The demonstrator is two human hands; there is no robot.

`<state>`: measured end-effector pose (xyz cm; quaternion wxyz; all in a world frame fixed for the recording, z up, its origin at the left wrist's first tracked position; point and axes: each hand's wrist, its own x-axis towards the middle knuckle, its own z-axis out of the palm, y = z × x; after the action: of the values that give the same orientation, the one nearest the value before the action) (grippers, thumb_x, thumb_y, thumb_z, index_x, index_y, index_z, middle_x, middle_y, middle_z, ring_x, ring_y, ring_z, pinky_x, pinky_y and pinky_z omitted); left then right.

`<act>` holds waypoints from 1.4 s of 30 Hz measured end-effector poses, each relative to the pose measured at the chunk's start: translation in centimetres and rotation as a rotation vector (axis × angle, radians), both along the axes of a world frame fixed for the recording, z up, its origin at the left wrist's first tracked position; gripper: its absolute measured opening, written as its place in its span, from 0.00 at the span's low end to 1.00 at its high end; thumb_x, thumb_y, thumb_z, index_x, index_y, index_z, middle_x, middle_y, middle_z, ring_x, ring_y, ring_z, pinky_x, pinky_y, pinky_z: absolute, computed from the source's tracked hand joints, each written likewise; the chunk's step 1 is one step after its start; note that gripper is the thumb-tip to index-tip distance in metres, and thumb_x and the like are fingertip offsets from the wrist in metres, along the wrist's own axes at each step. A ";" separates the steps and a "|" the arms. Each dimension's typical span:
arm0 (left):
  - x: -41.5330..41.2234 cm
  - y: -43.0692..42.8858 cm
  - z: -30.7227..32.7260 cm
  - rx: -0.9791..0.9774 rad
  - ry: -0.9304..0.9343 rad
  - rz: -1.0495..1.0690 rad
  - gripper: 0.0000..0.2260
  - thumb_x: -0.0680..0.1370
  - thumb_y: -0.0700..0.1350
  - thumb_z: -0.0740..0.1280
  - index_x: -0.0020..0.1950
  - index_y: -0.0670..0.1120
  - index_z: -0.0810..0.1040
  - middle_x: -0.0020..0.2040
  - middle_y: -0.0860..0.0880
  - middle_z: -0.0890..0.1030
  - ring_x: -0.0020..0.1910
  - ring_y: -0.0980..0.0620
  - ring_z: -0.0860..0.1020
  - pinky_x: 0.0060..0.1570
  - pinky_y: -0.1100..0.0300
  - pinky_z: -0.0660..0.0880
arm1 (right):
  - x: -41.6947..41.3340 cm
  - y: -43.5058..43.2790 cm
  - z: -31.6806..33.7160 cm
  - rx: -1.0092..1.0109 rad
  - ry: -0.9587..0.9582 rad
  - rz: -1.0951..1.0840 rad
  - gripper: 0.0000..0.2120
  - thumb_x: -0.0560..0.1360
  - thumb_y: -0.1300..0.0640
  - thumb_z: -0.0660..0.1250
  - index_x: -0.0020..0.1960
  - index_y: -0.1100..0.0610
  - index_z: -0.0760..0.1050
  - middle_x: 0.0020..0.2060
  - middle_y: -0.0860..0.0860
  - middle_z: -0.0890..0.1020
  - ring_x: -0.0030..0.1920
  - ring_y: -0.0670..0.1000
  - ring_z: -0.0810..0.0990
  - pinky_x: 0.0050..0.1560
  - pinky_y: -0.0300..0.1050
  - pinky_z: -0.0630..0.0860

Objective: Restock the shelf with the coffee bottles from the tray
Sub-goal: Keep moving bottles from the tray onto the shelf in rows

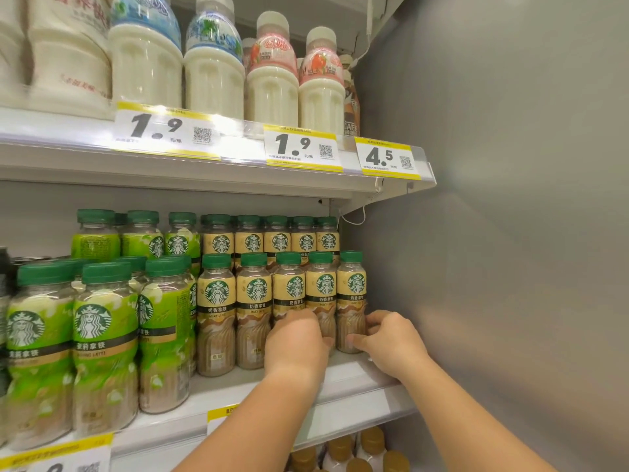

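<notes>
while right hand (388, 342) fingers pinch the end latte bottle (352, 294), left hand (296, 342) fingers curl round its neighbour (321, 291)

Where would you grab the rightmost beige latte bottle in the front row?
Probably round the lower body of the rightmost beige latte bottle, from the front: it stands upright, a neighbouring bottle crowds its left, the cabinet wall its right. The right hand holds it there.

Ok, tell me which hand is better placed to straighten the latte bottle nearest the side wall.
Right. The right hand has thumb and fingers round the end bottle by the side wall; the left hand holds the neighbouring bottle instead.
</notes>
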<state>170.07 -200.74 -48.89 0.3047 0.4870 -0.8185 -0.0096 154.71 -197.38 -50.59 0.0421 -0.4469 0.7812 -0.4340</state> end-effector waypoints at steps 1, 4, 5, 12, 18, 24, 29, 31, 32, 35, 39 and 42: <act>0.0 0.0 0.0 -0.008 -0.010 0.001 0.13 0.78 0.53 0.68 0.54 0.43 0.78 0.51 0.45 0.81 0.51 0.44 0.80 0.44 0.57 0.73 | 0.0 0.0 0.0 0.007 0.004 -0.008 0.24 0.66 0.43 0.77 0.59 0.49 0.78 0.51 0.48 0.84 0.49 0.52 0.82 0.52 0.51 0.79; 0.0 0.1 0.0 -0.037 -0.026 0.015 0.13 0.78 0.53 0.68 0.54 0.44 0.78 0.51 0.45 0.81 0.50 0.44 0.80 0.43 0.58 0.72 | 0.1 0.0 0.1 0.012 0.000 -0.004 0.27 0.67 0.43 0.76 0.62 0.51 0.78 0.54 0.49 0.84 0.50 0.53 0.82 0.54 0.51 0.79; 0.0 0.2 0.1 -0.040 -0.029 0.016 0.13 0.78 0.53 0.68 0.54 0.44 0.78 0.50 0.46 0.81 0.50 0.44 0.80 0.42 0.58 0.71 | 0.1 0.1 0.1 0.013 -0.002 -0.002 0.28 0.67 0.43 0.76 0.64 0.51 0.77 0.55 0.49 0.84 0.51 0.53 0.82 0.54 0.50 0.79; 1.6 1.0 0.6 0.072 -0.105 -0.027 0.10 0.79 0.49 0.65 0.54 0.44 0.76 0.48 0.46 0.76 0.46 0.44 0.77 0.42 0.56 0.74 | 0.4 2.1 0.9 0.011 0.024 0.048 0.29 0.73 0.43 0.71 0.70 0.53 0.70 0.61 0.52 0.80 0.56 0.54 0.80 0.57 0.47 0.77; 6.3 2.7 1.1 0.012 -0.175 -0.117 0.12 0.81 0.53 0.59 0.56 0.45 0.72 0.48 0.48 0.75 0.48 0.46 0.76 0.44 0.52 0.75 | 1.5 7.1 1.2 0.197 0.448 0.076 0.31 0.76 0.38 0.62 0.76 0.48 0.61 0.73 0.47 0.70 0.70 0.51 0.70 0.67 0.50 0.71; 12.0 6.0 -1.0 -0.246 -0.367 -0.272 0.31 0.80 0.63 0.52 0.78 0.48 0.56 0.77 0.45 0.62 0.76 0.44 0.59 0.74 0.49 0.61 | 5.2 12.2 0.1 0.200 0.742 0.114 0.40 0.74 0.30 0.56 0.79 0.48 0.52 0.79 0.47 0.54 0.78 0.48 0.53 0.76 0.45 0.54; 16.0 7.9 -5.5 -0.363 -0.422 -0.279 0.37 0.76 0.68 0.50 0.78 0.47 0.61 0.79 0.40 0.58 0.78 0.38 0.56 0.71 0.36 0.59 | 8.0 15.1 -4.8 0.209 0.864 0.106 0.44 0.72 0.27 0.52 0.80 0.50 0.49 0.80 0.51 0.48 0.80 0.52 0.46 0.77 0.49 0.46; 17.5 8.4 -8.0 -0.378 -0.425 -0.299 0.36 0.77 0.68 0.52 0.78 0.46 0.63 0.79 0.39 0.59 0.77 0.38 0.58 0.70 0.34 0.61 | 8.7 16.0 -7.4 0.194 0.879 0.117 0.43 0.72 0.28 0.54 0.79 0.52 0.55 0.80 0.53 0.53 0.79 0.53 0.51 0.77 0.49 0.48; 18.3 8.7 -9.3 -0.384 -0.434 -0.309 0.37 0.77 0.68 0.52 0.78 0.46 0.62 0.79 0.39 0.58 0.77 0.38 0.57 0.69 0.33 0.61 | 9.0 16.5 -8.8 0.201 0.878 0.129 0.42 0.72 0.29 0.55 0.79 0.52 0.56 0.79 0.53 0.54 0.79 0.53 0.52 0.77 0.49 0.49; 20.6 9.5 -13.6 -0.391 -0.464 -0.333 0.37 0.76 0.67 0.52 0.78 0.45 0.61 0.79 0.39 0.56 0.78 0.38 0.55 0.70 0.33 0.58 | 9.5 17.9 -13.0 0.245 0.884 0.175 0.42 0.72 0.31 0.58 0.78 0.52 0.57 0.79 0.52 0.54 0.79 0.53 0.52 0.77 0.51 0.53; 23.3 10.3 -19.8 -0.343 -0.520 -0.366 0.38 0.76 0.66 0.56 0.79 0.45 0.58 0.80 0.39 0.53 0.78 0.38 0.53 0.71 0.33 0.55 | 10.4 19.2 -18.8 0.314 0.866 0.222 0.42 0.71 0.33 0.59 0.78 0.54 0.57 0.78 0.55 0.57 0.78 0.55 0.55 0.75 0.54 0.58; 24.9 10.7 -25.3 -0.279 -0.558 -0.396 0.38 0.75 0.65 0.57 0.79 0.44 0.58 0.79 0.38 0.54 0.78 0.37 0.55 0.71 0.33 0.55 | 10.9 19.5 -23.2 0.380 0.839 0.275 0.43 0.71 0.33 0.59 0.77 0.57 0.59 0.77 0.58 0.61 0.77 0.58 0.59 0.74 0.55 0.62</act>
<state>194.96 -190.05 -74.20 0.1257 0.2570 -0.9418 0.1766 165.61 -177.85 -73.83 -0.1388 -0.6670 0.7299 -0.0563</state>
